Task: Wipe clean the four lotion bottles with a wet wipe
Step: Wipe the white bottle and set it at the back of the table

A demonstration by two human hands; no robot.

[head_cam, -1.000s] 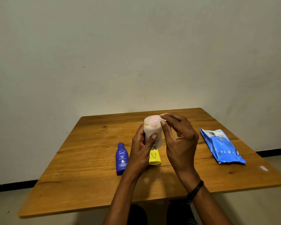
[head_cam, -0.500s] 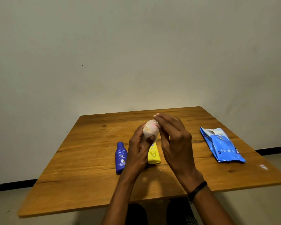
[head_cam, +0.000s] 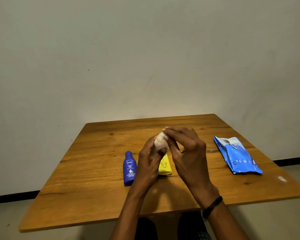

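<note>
Left hand (head_cam: 149,163) is gripping a pale lotion bottle (head_cam: 160,144) above the counter (head_cam: 93,170), thumb pressing its front. Right hand (head_cam: 187,153) is curling over the bottle's top, fingertips pinching a wet wipe (head_cam: 164,129), mostly hidden. Blue bottle (head_cam: 130,168) is lying just left of the left hand, yellow bottle (head_cam: 164,168) lying behind both hands, part hidden. Blue wipes pack (head_cam: 237,156) is lying well apart at right

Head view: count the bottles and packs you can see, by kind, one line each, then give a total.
Lotion bottles: 3 (blue bottle and yellow bottle lying on the table, pale bottle held in the left hand)
Wipe packs: 1 (blue pack)
Total: 4
A fourth bottle does not show.
</note>
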